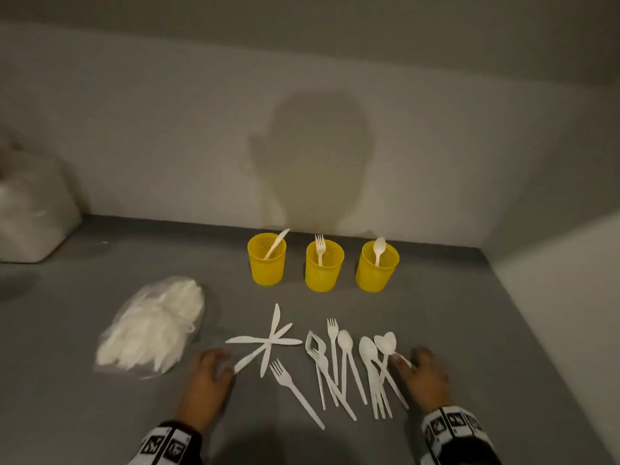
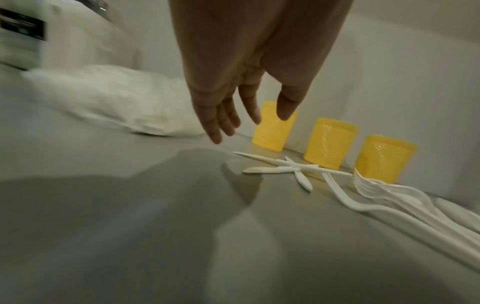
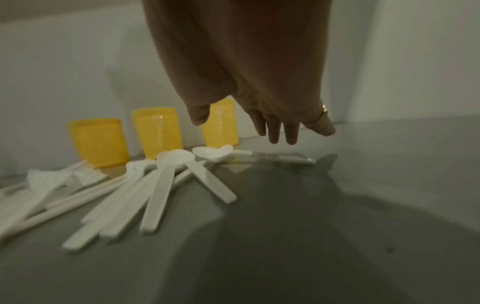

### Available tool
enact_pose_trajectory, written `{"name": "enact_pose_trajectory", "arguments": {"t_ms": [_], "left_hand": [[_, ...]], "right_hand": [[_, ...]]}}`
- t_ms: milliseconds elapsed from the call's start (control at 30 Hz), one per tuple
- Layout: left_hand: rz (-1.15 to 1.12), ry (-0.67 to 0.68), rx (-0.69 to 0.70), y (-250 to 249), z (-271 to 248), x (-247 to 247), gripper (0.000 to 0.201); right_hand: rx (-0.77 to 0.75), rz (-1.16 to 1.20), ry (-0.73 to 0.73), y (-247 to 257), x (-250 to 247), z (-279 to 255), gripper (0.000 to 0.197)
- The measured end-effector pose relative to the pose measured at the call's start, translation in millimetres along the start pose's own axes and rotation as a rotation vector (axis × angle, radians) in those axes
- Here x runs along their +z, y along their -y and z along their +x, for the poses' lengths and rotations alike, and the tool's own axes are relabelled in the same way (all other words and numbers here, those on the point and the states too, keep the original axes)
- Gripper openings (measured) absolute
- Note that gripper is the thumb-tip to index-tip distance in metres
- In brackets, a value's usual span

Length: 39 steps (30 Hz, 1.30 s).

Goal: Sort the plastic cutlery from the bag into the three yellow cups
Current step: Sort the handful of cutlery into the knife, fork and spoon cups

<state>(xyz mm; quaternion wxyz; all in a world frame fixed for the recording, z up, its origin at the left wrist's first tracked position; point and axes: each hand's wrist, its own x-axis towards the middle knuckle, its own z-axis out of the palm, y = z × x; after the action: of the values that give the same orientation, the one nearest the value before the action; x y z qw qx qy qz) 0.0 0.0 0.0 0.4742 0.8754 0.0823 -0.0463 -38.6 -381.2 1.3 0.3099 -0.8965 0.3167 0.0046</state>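
Head view: three yellow cups are standing in a row at twelve o'clock on the grey worktop (image 1: 100,414). The left cup (image 1: 267,263) is holding a knife, the middle cup (image 1: 324,270) a fork, the right cup (image 1: 376,268) a spoon. The bag (image 1: 151,327), still holding cutlery, is lying at nine o'clock. Loose knives (image 1: 268,342) are lying crossed in front of the cups, with forks (image 1: 323,360) and spoons (image 1: 372,357) fanned out towards three o'clock. The left hand (image 1: 208,377) is hovering by a knife tip, the right hand (image 1: 424,377) beside the spoon handles.

Left wrist view: the left hand (image 2: 233,98) is hanging above the worktop with fingers (image 2: 215,131) relaxed, spread and gripping nothing; the knives (image 2: 280,168) are lying just ahead at five o'clock of it.

Right wrist view: the right hand (image 3: 259,102) is likewise slack and empty, its fingers (image 3: 291,133) hanging just above the spoons (image 3: 182,160).

Judging from this, the pieces are laid out by kind and the sorting is barely begun. The next move calls for pinching one thin handle off the flat surface, or gathering one kind, and dropping it into the matching cup.
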Motion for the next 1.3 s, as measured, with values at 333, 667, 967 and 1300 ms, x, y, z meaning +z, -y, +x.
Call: {"name": "enact_pose_trajectory", "arguments": {"t_ms": [333,667,967,1300], "left_hand": [[0.551,0.219,-0.038,-30.7,70.5,34.0,0.085],[0.563,0.345,-0.088,-39.9,24.7,81.7,0.099],[0.289,0.383,0.014,-67.8,-11.6,113.1,0.027],[-0.205,0.397,-0.116,-66.9,-2.4,102.1,0.032]], "right_hand": [[0.095,-0.195,0.01,33.7,27.3,-6.2,0.065],[-0.006,-0.06,0.213,75.7,62.9,-49.6,0.086],[-0.034,0.093,0.425,108.8,99.8,-63.1,0.045],[0.018,0.106,0.497,118.1,98.8,-42.6,0.023]]}}
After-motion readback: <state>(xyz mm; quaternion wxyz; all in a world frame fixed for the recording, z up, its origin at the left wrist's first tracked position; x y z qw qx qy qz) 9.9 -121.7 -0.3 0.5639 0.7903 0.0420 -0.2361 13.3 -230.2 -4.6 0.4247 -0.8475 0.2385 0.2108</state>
